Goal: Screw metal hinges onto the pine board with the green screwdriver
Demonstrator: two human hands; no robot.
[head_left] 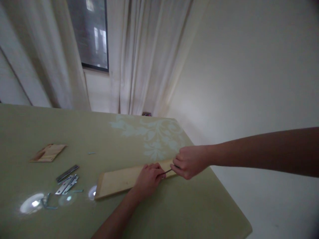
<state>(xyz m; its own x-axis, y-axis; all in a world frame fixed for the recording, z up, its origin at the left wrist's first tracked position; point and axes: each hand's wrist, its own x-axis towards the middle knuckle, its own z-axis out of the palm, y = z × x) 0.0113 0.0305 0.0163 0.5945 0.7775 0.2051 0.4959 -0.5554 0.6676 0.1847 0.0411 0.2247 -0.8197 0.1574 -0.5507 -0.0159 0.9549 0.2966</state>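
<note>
Wooden plank (pixel 117 181), one, under left hand (pixel 149 179); right hand (pixel 190 161) pinches one thin rod (pixel 168 171).

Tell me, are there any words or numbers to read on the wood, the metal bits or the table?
None can be read.
The wooden board under the left hand is plain.
The thin tool in the right hand and the metal strips are too small and blurred to tell.
The tablecloth has only a leaf pattern.

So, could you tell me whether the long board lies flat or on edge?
Flat: the board shows its broad face, resting on the table under the left hand.
</note>
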